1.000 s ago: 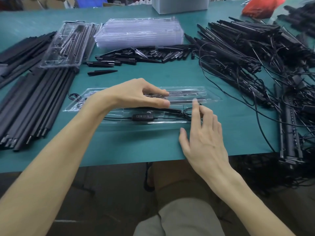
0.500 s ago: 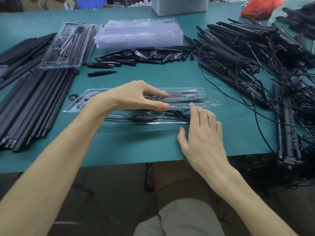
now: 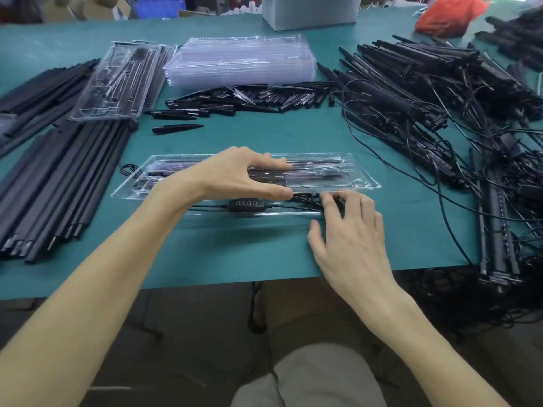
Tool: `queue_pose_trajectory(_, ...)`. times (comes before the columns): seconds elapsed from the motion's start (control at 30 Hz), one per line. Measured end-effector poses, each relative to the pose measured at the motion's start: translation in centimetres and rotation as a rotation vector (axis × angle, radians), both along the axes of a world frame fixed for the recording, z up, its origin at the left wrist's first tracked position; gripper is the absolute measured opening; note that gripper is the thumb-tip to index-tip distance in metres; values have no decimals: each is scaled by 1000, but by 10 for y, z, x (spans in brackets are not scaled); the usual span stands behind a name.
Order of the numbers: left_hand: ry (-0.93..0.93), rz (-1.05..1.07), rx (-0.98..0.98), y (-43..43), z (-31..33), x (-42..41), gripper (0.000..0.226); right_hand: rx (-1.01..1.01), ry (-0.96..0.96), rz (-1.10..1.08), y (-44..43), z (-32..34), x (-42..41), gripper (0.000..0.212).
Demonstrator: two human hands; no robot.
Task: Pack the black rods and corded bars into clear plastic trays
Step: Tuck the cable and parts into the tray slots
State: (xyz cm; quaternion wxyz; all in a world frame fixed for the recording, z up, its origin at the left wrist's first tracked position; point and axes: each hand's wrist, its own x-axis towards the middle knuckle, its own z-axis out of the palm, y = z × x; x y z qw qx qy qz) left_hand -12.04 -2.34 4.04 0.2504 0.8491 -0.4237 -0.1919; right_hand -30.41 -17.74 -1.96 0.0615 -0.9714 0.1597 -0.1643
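A clear plastic tray lies across the green table in front of me, with black rods in its far channels. Its near channel holds a black cord with a small button controller. My left hand arches over the tray's middle, fingertips on the far rods and thumb at the near side. My right hand has its bent fingertips on the coiled cord at the channel's right end, thumb held apart.
Long black rods lie at the left beside a packed tray. A stack of empty trays and short pointed pieces sit behind. Tangled corded bars fill the right side. The table edge runs just below my hands.
My right hand's fingers have gone from stretched out to bent, tips now down on the coiled cord. The left hand has stayed on the tray.
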Motion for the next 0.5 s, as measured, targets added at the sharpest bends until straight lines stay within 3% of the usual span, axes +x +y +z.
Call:
queue_pose_trajectory(0.37, -9, -2, -10, -1, 3, 1, 75, -54, -174, 24, -9, 7, 10, 34)
queue_pose_trajectory(0.5, 2, -4, -1, 0, 4, 2, 74, 17, -212, 3, -7, 13, 13, 29)
